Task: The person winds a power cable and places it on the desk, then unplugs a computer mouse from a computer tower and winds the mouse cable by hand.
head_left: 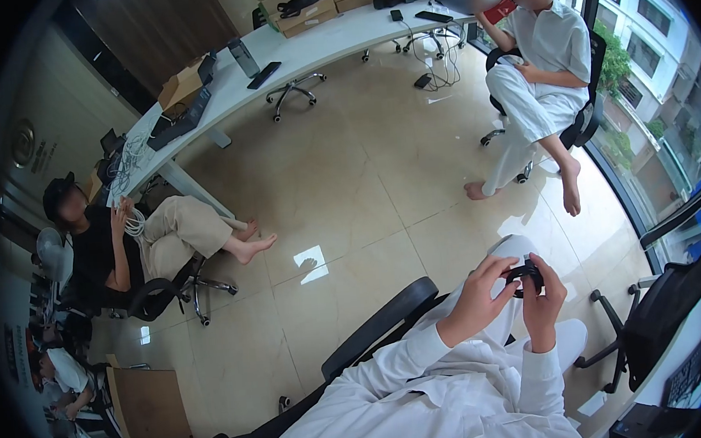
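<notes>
Above my lap, a small coiled black cable [523, 273] is held between both hands. My left hand [478, 293] grips its left side, with the fingers bent and the thumb against the coil. On the right side, my right hand [542, 293] has its fingers closed round the coil. A small light-coloured end sticks up at the top of the coil, too small to make out. Both hands are close together over the white trousers [572, 340].
A person [106, 246] sits at the left with a white cable; another [552, 55] sits at the upper right. A curved white table [305, 54] bears boxes and devices. An armrest [379, 324] is beside me, and a black chair [671, 317] stands right.
</notes>
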### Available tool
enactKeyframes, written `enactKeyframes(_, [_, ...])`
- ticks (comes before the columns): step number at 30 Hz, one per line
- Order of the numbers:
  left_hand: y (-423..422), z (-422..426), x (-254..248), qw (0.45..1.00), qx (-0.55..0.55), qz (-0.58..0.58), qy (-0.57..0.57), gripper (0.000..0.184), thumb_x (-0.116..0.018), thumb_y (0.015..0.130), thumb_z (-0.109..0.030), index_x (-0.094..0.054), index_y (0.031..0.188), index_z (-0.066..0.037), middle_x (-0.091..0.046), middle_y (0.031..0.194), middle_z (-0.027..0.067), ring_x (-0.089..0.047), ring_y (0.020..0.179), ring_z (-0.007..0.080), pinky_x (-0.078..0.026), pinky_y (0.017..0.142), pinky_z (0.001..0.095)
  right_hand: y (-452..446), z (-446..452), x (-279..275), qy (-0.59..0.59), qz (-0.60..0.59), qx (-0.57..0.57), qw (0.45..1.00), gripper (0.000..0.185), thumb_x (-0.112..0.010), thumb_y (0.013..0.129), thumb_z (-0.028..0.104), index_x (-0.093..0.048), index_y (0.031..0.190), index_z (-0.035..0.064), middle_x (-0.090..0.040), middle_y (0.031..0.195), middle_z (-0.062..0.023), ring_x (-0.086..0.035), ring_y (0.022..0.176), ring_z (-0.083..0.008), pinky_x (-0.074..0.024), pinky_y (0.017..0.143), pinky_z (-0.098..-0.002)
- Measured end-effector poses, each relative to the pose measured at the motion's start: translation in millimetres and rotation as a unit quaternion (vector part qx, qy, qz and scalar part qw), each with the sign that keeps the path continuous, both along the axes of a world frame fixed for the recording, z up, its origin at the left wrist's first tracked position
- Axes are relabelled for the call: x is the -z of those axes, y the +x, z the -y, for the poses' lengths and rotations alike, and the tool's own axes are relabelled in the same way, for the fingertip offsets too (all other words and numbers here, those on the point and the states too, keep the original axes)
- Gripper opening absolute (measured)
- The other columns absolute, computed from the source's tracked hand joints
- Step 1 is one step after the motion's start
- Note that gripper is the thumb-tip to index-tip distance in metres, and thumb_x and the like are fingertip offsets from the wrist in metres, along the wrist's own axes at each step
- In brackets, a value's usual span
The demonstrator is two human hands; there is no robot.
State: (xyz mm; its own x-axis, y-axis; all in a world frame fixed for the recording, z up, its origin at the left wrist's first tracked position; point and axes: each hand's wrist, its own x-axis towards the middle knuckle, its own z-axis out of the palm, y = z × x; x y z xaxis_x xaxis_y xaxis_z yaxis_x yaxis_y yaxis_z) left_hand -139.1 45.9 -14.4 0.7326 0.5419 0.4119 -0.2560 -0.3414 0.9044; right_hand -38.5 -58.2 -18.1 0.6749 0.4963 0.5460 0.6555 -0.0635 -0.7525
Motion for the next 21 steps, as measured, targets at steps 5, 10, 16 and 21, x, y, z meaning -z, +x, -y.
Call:
enactKeyframes(5, [-9.9,-13.2,-0.8,1.0,-0.017,0.003,0.02,0.036,-0.066,0.079,0.006,-0.06,0.114,-0.001,-0.061,0.104,0.0122,-0.064,0.092,0.0257,-0.052,0.077,0.0306,-4.8,-8.6,-9.0,-0.032,0.097,0.01,0.995,0.039,-0.066,0.069,-0.012,-0.069,0.105,0.0008,-0.063,0.074,-0.0109,-0.056,0.058,-0.0201,-0.0442,0.052,-0.0285])
enactKeyframes(10, [-8.5,-17.2,5.1,0.999,-0.017,0.021,-0.034,0.032,-0.065,0.081,0.006,-0.06,0.112,-0.001,-0.062,0.102,0.0104,-0.064,0.089,0.0216,-0.051,0.074,0.0283,-9.5,-19.6,-6.2,-0.012,0.157,0.037,0.987,0.034,-0.067,0.068,-0.011,-0.07,0.101,-0.0011,-0.066,0.073,-0.0104,-0.057,0.058,-0.0208,-0.0454,0.053,-0.0295])
enactKeyframes(16, [-6.2,-17.9,13.4,0.996,0.009,0.004,-0.088,0.028,-0.066,0.084,0.0,-0.06,0.112,0.0,-0.065,0.105,0.0113,-0.064,0.092,0.0213,-0.049,0.082,0.0291,-8.4,-24.6,-8.5,0.037,0.161,0.063,0.984,0.035,-0.066,0.069,-0.013,-0.069,0.102,-0.0023,-0.067,0.073,-0.0129,-0.064,0.061,-0.0211,-0.0497,0.058,-0.0275])
enactKeyframes(21, [-12.4,-38.5,-14.0,0.996,-0.033,0.079,0.026,0.026,-0.068,0.086,-0.015,-0.061,0.107,-0.002,-0.063,0.11,0.0131,-0.06,0.1,0.0277,-0.046,0.087,0.0349,-0.1,-14.6,-15.1,0.077,0.134,0.104,0.983,0.034,-0.063,0.071,-0.013,-0.066,0.104,-0.0056,-0.07,0.079,-0.0152,-0.069,0.071,-0.0231,-0.0535,0.067,-0.0286])
